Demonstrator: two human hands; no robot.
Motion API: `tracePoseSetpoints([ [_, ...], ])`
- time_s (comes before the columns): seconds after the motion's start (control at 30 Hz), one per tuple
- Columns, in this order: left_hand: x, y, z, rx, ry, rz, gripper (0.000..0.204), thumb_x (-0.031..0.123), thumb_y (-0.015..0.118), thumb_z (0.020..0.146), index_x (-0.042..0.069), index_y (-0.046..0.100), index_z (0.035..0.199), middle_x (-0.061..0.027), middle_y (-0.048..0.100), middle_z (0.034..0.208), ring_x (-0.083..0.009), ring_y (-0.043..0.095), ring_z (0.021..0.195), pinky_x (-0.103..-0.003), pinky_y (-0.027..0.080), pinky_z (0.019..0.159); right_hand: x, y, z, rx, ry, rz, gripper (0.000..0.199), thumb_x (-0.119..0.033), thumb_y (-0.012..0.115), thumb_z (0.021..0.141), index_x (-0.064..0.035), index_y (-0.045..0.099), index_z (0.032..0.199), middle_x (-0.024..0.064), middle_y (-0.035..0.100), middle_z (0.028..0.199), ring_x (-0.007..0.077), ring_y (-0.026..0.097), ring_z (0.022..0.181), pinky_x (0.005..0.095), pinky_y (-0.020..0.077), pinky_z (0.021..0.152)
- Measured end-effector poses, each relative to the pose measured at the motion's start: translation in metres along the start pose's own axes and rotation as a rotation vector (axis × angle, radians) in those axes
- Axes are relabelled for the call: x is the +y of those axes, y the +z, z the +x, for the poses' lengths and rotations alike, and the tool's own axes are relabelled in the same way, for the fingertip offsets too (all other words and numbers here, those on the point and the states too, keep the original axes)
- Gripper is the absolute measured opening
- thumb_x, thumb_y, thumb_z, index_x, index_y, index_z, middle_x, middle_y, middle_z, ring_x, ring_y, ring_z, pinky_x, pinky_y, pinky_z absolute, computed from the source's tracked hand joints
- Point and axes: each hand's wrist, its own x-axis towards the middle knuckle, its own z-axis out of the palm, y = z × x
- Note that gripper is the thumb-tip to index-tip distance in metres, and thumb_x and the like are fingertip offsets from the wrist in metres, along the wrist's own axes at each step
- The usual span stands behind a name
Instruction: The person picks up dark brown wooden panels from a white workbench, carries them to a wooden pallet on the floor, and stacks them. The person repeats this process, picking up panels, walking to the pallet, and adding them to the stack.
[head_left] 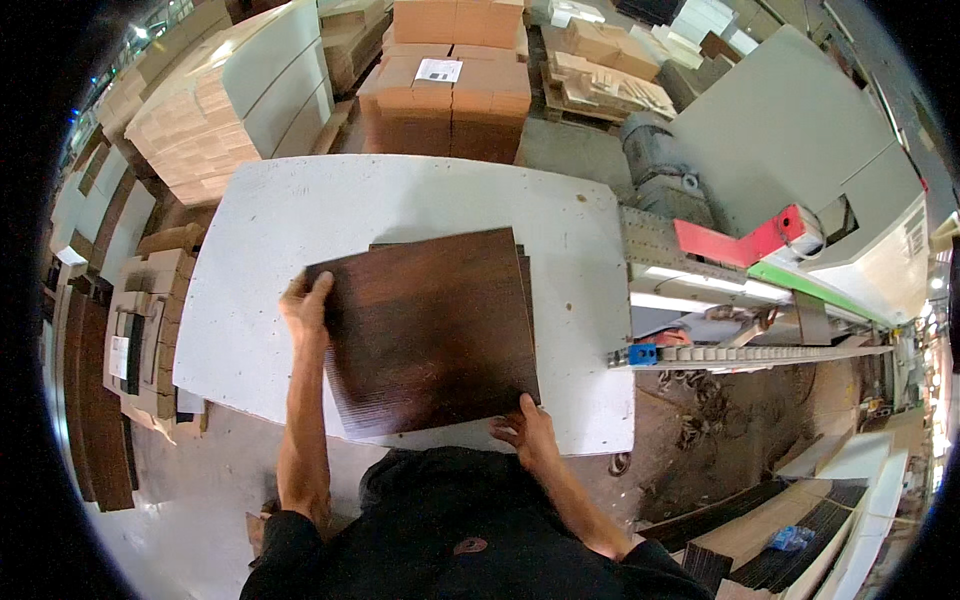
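Note:
A dark brown square wood panel (430, 330) lies on top of a small stack of like panels on a white work table (300, 215). My left hand (307, 308) grips the panel's left edge near its far corner, fingers over the top face. At the near right corner my right hand (528, 432) holds the panel's front edge. The panel sits slightly askew over the ones beneath it, whose edges show at the far and right sides.
A machine with a grey housing (790, 130), a red guard (750, 240) and a roller rail (740, 352) stands at the right. Stacks of pale wood blanks (200, 110) and brown boards (455, 85) stand beyond the table. Dark panels (95, 400) lean at the left.

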Motion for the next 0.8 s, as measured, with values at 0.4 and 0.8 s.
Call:
tracePoseSetpoints([
  [0.4, -0.092, 0.011, 0.051, -0.296, 0.021, 0.529, 0.064, 0.015, 0.074, 0.077, -0.011, 0.052, 0.131, -0.0264, 0.057, 0.129, -0.0317, 0.061, 0.111, -0.039, 0.048, 0.095, -0.041, -0.049, 0.020, 0.254, -0.429, -1.015, 0.044, -0.033, 0.065, 0.093, 0.0082, 0.062, 0.108, 0.0191, 0.071, 0.093, 0.0215, 0.068, 0.079, 0.0330, 0.0545, 0.069],
  [0.8, -0.089, 0.012, -0.020, -0.325, 0.043, 0.708, 0.046, 0.018, 0.075, 0.079, -0.001, 0.063, 0.119, -0.0156, 0.071, 0.105, -0.0256, 0.068, 0.092, -0.039, 0.054, 0.082, -0.037, -0.012, 0.124, 0.368, -0.639, -1.064, 0.064, -0.028, 0.071, 0.083, 0.0089, 0.049, 0.131, 0.0326, 0.061, 0.112, 0.0497, 0.057, 0.101, 0.0526, 0.0456, 0.090],
])
